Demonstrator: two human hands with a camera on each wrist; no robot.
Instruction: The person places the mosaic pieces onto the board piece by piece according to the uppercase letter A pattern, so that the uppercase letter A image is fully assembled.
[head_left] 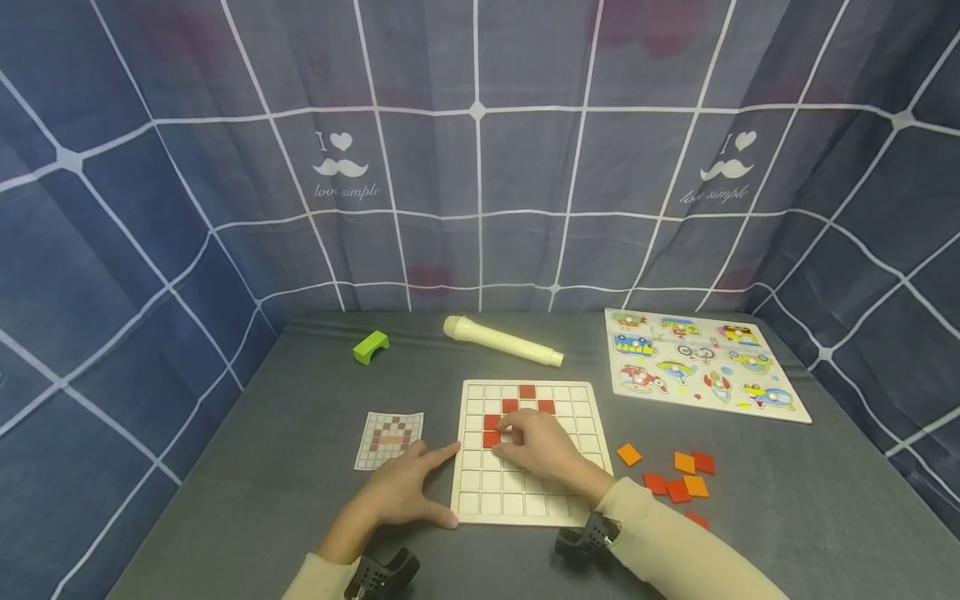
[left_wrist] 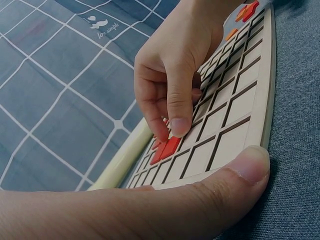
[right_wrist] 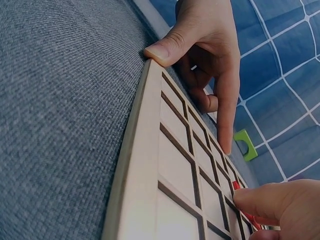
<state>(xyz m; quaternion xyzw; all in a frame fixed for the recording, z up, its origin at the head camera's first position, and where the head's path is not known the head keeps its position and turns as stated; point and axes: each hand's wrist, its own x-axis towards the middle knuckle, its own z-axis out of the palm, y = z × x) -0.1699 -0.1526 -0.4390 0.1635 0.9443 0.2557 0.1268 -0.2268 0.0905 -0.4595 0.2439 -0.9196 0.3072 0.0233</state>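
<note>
A pale wooden grid board (head_left: 480, 493) lies on the grey table with several red tiles (head_left: 527, 391) set in its upper cells. My right hand (head_left: 506, 439) hovers over the board's middle, thumb and fingertips pinching a red tile (left_wrist: 169, 148) down at a cell beside the other red ones. In the left wrist view its fingers (left_wrist: 177, 120) curl onto that tile. My left hand (head_left: 411, 487) braces the board's left edge: the index finger lies straight along the side and the thumb (left_wrist: 240, 170) presses the near-left corner (right_wrist: 145, 165).
A small pattern card (head_left: 389, 439) lies left of the board. Loose orange and red tiles (head_left: 678, 479) are scattered to the right. Behind stand a green block (head_left: 371, 347), a cream cylinder (head_left: 501, 340) and a vehicle puzzle board (head_left: 701, 365). Blue checked curtains enclose the table.
</note>
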